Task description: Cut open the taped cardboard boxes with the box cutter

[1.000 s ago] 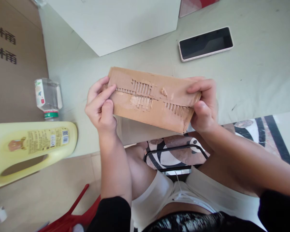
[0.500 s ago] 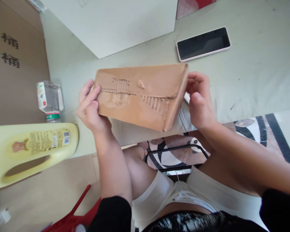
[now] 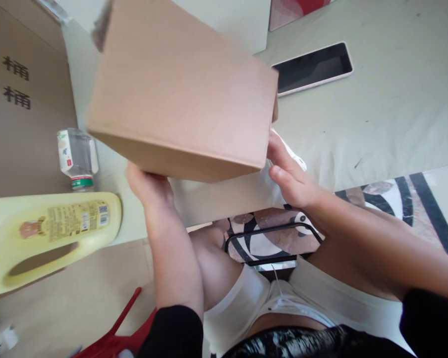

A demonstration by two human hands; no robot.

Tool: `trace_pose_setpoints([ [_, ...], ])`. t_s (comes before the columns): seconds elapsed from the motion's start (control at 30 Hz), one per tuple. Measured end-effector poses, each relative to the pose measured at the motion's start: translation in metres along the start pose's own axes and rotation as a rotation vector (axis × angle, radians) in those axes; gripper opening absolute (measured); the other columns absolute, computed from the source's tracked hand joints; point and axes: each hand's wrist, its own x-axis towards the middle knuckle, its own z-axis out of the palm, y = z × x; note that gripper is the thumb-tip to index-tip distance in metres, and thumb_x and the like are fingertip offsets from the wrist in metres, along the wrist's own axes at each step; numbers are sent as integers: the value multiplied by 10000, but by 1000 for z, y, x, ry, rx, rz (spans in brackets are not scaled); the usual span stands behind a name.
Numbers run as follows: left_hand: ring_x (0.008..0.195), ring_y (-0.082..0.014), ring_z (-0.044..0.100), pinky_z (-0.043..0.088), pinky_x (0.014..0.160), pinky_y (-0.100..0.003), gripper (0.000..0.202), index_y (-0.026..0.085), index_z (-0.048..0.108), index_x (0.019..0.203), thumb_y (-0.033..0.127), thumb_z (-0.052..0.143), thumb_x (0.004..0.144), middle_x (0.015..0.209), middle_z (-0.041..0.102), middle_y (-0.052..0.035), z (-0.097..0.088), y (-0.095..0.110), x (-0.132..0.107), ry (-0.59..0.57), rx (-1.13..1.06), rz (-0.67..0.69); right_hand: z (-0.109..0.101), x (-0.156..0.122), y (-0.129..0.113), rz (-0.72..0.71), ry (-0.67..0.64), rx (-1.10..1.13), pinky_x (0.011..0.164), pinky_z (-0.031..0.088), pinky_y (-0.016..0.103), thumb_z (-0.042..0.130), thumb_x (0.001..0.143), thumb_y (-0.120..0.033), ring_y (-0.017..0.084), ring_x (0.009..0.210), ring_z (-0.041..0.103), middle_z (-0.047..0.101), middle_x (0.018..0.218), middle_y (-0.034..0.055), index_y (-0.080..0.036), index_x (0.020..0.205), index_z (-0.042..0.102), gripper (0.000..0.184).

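A plain brown cardboard box [image 3: 186, 94] is held tilted above the table, a broad smooth side facing me. My left hand [image 3: 149, 186] supports it from below at the left; its fingers are hidden behind the box. At the lower right corner, my right hand [image 3: 289, 171] grips the box, fingers going behind the edge and thumb in front. A small blurred dark patch shows at the box's upper left edge; I cannot tell what it is. Part of a white object [image 3: 297, 160] shows just behind my right hand.
A phone [image 3: 313, 67] lies beyond the box, partly covered by it. On the left are a clear bottle [image 3: 81, 154] with a green cap, a yellow jug [image 3: 63, 223] and a large printed carton [image 3: 26, 134]. A white panel [image 3: 242, 25] stands behind. The table's front edge faces my lap.
The box has turned over: its taped, torn narrow side has gone from view and a broad smooth side shows. My left fingers have moved under it, and my right hand has shifted left and down.
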Motion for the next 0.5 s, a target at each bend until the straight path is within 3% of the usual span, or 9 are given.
trace_pose_setpoints([
  [0.07, 1323, -275, 595, 515, 1086, -423, 202, 219, 651, 949, 343, 618, 793, 1087, 756, 7, 14, 1, -7, 63, -107, -110, -1, 1, -4, -23, -37, -48, 1329, 227, 540, 526, 945, -662, 274, 1614, 223, 330, 1689, 14, -349, 1513, 460, 652],
  [0.13, 1244, -263, 638, 557, 1005, -384, 261, 210, 680, 990, 398, 625, 818, 1075, 771, -14, 23, 0, -11, 18, -124, -196, -4, 1, -6, -14, -51, -88, 1334, 212, 538, 539, 933, -675, 272, 1615, 222, 314, 1699, -3, -359, 1531, 447, 682],
  [0.2, 1196, -272, 666, 590, 921, -362, 367, 193, 700, 969, 520, 577, 854, 998, 785, -56, 25, -3, -13, -58, -93, -280, -7, 2, -9, -15, -50, -139, 1340, 183, 542, 543, 933, -669, 275, 1615, 219, 296, 1706, -19, -369, 1540, 441, 685],
  [0.3, 1007, -303, 737, 610, 723, -351, 699, 141, 706, 890, 782, 431, 857, 813, 766, -136, 23, -5, -15, -205, -4, -370, -10, 3, -11, -63, -53, -192, 1346, 121, 565, 515, 942, -663, 294, 1612, 224, 325, 1693, -6, -356, 1541, 439, 678],
  [0.4, 682, -231, 734, 530, 519, -280, 876, 127, 696, 947, 932, 398, 771, 750, 751, -128, 20, -3, -20, -396, 126, -435, -11, 3, -11, -90, -3, -185, 1323, 220, 583, 491, 925, -709, 323, 1593, 261, 388, 1651, 37, -339, 1531, 437, 712],
  [0.5, 553, -193, 701, 453, 438, -250, 877, 160, 692, 1060, 940, 476, 724, 839, 786, -117, 20, 5, -27, -622, 260, -562, -11, 0, -11, -97, 102, -175, 1259, 367, 587, 496, 922, -710, 354, 1564, 304, 385, 1627, 55, -352, 1493, 467, 674],
])
